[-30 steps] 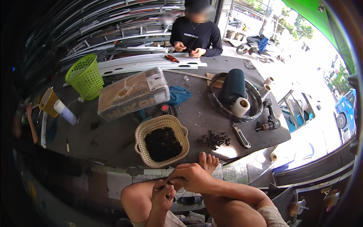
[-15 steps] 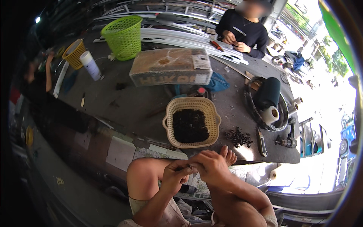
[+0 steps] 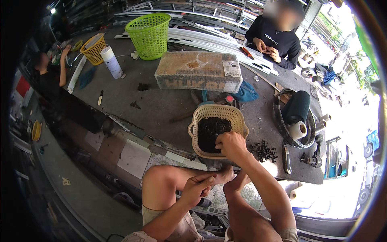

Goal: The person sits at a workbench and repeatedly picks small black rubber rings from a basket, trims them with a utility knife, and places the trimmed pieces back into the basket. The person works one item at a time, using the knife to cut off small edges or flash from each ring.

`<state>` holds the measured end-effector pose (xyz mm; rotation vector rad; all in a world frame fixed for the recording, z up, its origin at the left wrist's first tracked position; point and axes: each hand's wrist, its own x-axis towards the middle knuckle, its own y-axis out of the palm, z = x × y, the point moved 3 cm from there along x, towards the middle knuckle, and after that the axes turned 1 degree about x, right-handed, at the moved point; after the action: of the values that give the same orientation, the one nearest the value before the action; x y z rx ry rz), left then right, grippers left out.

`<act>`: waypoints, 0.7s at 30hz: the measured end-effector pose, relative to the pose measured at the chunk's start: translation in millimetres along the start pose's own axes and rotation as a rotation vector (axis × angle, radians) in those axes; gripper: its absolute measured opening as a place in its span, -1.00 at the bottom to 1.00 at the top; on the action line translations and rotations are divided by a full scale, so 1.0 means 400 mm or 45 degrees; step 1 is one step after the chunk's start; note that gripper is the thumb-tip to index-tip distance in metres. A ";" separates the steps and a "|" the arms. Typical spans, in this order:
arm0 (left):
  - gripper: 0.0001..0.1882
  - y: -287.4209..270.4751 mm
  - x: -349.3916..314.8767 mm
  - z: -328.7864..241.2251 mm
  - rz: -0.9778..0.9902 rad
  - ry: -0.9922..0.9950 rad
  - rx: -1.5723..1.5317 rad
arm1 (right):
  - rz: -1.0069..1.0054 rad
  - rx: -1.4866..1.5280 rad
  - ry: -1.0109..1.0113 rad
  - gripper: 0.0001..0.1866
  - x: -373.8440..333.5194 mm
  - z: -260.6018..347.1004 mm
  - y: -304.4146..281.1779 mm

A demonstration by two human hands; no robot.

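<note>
A cream woven plastic basket (image 3: 193, 139) stands near the table's front edge, with many small black pieces (image 3: 209, 128) heaped inside. Over its front right part reaches my right hand (image 3: 234, 147), fingers curled down at the black pieces; whatever they pinch is hidden. My left hand (image 3: 195, 190) stays above my lap, its thumb pressed against the bent fingers. What it holds, if anything, is too small to make out. To the basket's right lies a loose pile of the same sort of black pieces (image 3: 264, 152).
Behind the basket is a wrapped cardboard box (image 3: 197, 71), with a green basket (image 3: 149, 38) and a spray can (image 3: 111, 63) to its left. At right are a utility knife (image 3: 287, 159), a drill (image 3: 312, 159) and rolls in a black ring (image 3: 278, 111). A co-worker (image 3: 278, 38) sits across.
My hands were together above my lap; now they are apart. The right one has moved forward into the basket, while the left remains over my lap. The view has shifted a little.
</note>
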<state>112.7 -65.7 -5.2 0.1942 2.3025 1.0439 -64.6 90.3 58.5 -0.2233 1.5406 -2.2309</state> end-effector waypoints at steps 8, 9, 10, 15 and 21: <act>-0.64 0.016 -0.004 -0.026 0.041 0.036 -0.158 | -0.197 0.159 0.150 -0.75 -0.044 0.015 -0.070; -0.64 0.018 -0.005 -0.029 0.040 0.044 -0.173 | -0.220 0.174 0.152 -0.73 -0.048 0.018 -0.077; -0.64 0.019 -0.005 -0.029 0.024 0.021 -0.158 | -0.229 0.169 0.173 -0.71 -0.049 0.019 -0.083; -0.65 0.020 -0.003 -0.025 0.067 0.033 -0.165 | -0.315 0.164 0.173 -0.66 -0.060 0.033 -0.103; -0.65 0.023 -0.003 -0.026 0.113 0.047 -0.078 | -0.512 0.648 0.233 -0.83 -0.140 0.041 -0.132</act>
<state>106.7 -66.6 7.3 0.2564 2.3097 1.1701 -21.6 116.0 119.0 -0.1903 1.0161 -2.9466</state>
